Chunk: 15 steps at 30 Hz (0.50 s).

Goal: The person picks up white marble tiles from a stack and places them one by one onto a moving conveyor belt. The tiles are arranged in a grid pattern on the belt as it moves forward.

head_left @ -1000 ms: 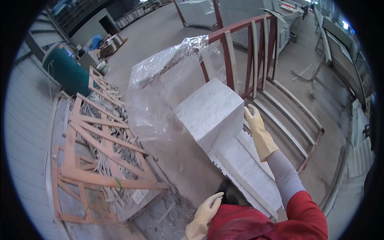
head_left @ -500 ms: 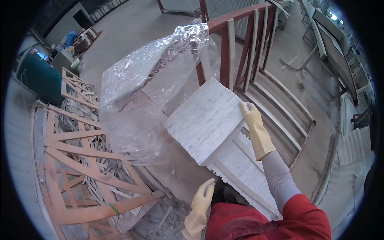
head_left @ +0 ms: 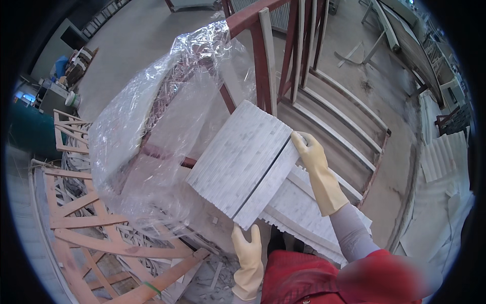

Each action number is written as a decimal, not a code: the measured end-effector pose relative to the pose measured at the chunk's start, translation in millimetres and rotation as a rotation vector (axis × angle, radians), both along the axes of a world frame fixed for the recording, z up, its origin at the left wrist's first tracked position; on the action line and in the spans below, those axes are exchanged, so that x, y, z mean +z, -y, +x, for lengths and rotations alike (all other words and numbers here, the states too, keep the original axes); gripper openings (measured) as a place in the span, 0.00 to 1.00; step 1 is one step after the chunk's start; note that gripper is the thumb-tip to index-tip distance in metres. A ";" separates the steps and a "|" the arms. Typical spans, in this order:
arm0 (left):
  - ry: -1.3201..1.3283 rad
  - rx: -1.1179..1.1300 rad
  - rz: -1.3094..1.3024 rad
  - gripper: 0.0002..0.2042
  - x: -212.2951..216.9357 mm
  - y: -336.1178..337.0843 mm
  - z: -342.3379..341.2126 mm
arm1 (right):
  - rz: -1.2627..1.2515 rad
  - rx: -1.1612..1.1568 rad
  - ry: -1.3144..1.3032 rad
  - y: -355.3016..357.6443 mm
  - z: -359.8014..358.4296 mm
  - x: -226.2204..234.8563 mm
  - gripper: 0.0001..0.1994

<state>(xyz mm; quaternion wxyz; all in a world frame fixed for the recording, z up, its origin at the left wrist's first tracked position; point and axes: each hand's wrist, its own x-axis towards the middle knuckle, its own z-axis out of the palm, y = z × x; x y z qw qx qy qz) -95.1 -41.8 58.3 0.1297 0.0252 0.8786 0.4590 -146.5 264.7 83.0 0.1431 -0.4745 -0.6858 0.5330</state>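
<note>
Your left hand grips the near lower corner of the white ribbed tile; your right hand clasps its far right edge. Its ribs run away leftward, tilted above more tiles. Beyond: plastic wrap, red rack.

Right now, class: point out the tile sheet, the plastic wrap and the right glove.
tile sheet [head_left: 243,164], head view, middle of its face
plastic wrap [head_left: 147,131], head view, its crinkled middle
right glove [head_left: 318,172], head view, back of hand

white ribbed stone tiles | 2 side by side; tilted; held above similar tile stack
</note>
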 end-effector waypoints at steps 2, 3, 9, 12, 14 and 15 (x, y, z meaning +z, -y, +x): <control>-0.041 -0.023 -0.010 0.27 -5.9 -2.1 0.4 | -0.065 -0.015 -0.012 3.6 4.5 8.3 0.24; -0.060 -0.037 -0.013 0.27 -8.9 -3.9 2.4 | -0.082 -0.019 -0.015 2.2 10.7 8.6 0.24; -0.235 -0.098 -0.029 0.28 -17.9 -5.9 13.3 | 0.030 0.027 -0.014 -7.7 23.0 -2.5 0.22; -0.337 -0.075 -0.068 0.29 -20.8 -8.2 12.6 | 0.031 0.027 0.036 -8.2 18.3 2.3 0.22; -0.361 -0.109 -0.081 0.30 -22.0 -6.5 7.8 | 0.030 0.016 0.053 -8.5 16.0 3.4 0.23; -0.371 -0.123 -0.087 0.30 -22.2 -5.1 5.1 | 0.034 0.011 0.053 -8.4 15.4 3.7 0.23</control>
